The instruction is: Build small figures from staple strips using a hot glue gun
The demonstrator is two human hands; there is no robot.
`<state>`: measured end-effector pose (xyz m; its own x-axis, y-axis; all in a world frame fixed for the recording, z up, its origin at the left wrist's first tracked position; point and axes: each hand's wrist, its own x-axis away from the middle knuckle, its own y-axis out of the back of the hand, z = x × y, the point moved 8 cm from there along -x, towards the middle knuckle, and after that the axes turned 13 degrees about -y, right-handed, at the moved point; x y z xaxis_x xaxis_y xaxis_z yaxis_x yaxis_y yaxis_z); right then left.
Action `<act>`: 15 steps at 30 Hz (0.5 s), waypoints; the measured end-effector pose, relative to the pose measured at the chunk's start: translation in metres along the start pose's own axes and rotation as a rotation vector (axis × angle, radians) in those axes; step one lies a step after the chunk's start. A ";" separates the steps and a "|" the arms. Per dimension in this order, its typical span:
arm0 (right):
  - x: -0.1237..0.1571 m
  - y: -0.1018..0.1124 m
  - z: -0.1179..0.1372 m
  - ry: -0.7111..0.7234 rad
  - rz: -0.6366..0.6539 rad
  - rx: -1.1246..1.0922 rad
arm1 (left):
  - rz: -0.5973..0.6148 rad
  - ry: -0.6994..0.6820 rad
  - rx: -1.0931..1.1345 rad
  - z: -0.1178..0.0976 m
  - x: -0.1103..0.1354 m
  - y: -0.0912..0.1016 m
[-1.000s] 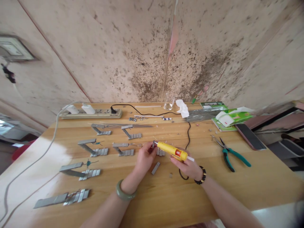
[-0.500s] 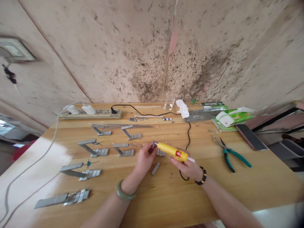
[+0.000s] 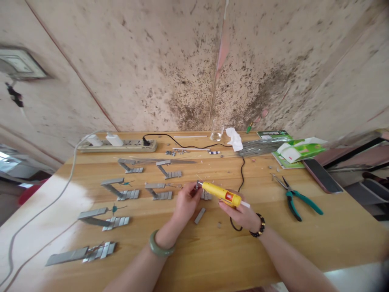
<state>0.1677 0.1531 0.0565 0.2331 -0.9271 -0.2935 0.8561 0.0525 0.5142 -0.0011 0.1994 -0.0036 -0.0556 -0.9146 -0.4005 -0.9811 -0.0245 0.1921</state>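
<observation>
My right hand (image 3: 240, 213) is wrapped round a yellow hot glue gun (image 3: 220, 192), with a white glue stick poking from its back end. The gun's nozzle points left and meets a small grey piece (image 3: 197, 184) pinched in my left hand (image 3: 187, 200). My fingers hide most of that piece. Just behind the hands, a grey slatted base (image 3: 206, 196) lies partly covered by the gun. A loose grey strip (image 3: 199, 215) rests on the wooden table near my left hand.
Several grey Z-shaped stands (image 3: 120, 190) occupy the left side, with a flat grey piece (image 3: 80, 254) in front. A power strip (image 3: 118, 146), glass (image 3: 216, 133), tissue (image 3: 234, 139) and wire bundle (image 3: 263, 147) line the back. Teal pliers (image 3: 298, 198) and a phone (image 3: 322, 175) lie right.
Both hands stay nearly still, with the glue gun's nozzle at the small grey piece. The whole view has shifted very slightly.
</observation>
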 end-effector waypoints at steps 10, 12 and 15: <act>0.004 -0.001 -0.011 -0.048 -0.006 0.019 | 0.002 -0.007 -0.009 -0.002 0.000 0.000; 0.004 0.000 -0.011 -0.053 -0.014 0.022 | 0.005 -0.011 0.004 -0.003 0.000 -0.001; 0.003 -0.002 -0.011 -0.060 0.013 0.016 | 0.006 -0.009 0.015 -0.004 -0.001 -0.001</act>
<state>0.1714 0.1545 0.0457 0.2153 -0.9471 -0.2381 0.8456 0.0589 0.5305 0.0003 0.1983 0.0001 -0.0629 -0.9110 -0.4077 -0.9834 -0.0132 0.1812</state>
